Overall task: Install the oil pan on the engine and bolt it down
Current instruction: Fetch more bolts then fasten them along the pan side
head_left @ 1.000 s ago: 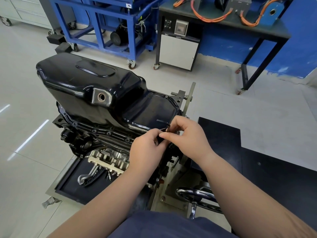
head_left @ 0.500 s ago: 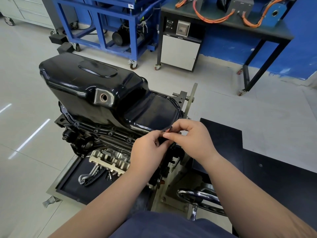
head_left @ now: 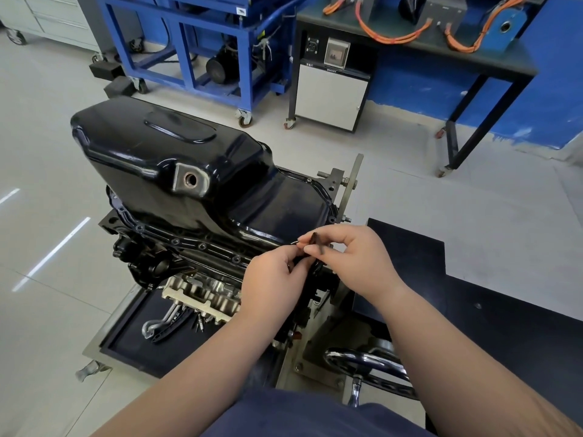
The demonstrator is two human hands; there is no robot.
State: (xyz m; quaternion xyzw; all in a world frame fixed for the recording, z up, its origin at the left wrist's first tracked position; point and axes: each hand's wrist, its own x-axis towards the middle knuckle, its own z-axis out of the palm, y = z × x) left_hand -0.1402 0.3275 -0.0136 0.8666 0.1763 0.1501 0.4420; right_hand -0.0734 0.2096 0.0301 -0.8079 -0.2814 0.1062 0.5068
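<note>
Black bolt (head_left: 315,244) shows more fully now, pinched by right hand (head_left: 353,260).

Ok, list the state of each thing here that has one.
oil pan: sitting on the engine
drain hole: open, no plug
bolt: pinched by the right hand, not yet threaded in
left hand: fingers curled, contents hidden

On my remote feed, a pale grey tiled floor (head_left: 441,222) catches white streaks of reflected light (head_left: 56,247). Along the blue-painted wall (head_left: 552,89) stand a blue steel-frame trolley on castors (head_left: 202,48), a white wheeled cabinet (head_left: 331,96) and a dark tabletop on black legs (head_left: 473,55) carrying orange cables (head_left: 394,36).
</note>
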